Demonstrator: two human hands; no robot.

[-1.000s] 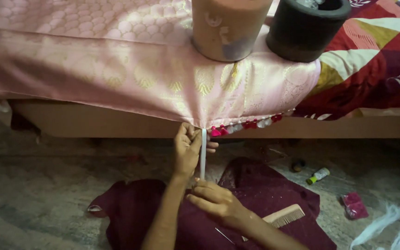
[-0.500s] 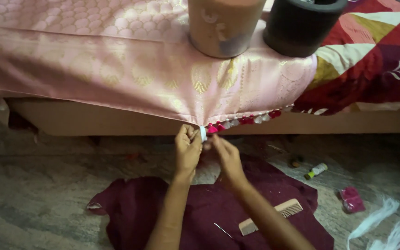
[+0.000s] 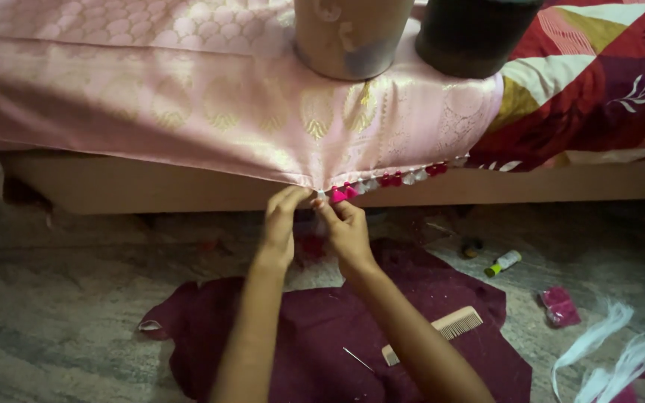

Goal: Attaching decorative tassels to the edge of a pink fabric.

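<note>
While two heavy pots (image 3: 352, 37) are pinning the pink fabric (image 3: 188, 112) on the bed, left hand (image 3: 279, 224) and right hand (image 3: 346, 227) fingers are pinching its tasselled hem (image 3: 341, 192) shut.

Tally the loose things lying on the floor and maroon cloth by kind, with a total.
Comb: 1
Needle: 1
Small bottle: 1
Pink packet: 1
White thread bundles: 2
Total: 6

Both hands, left and right, pinch the pink cloth edge by the tassels, not these items.
</note>
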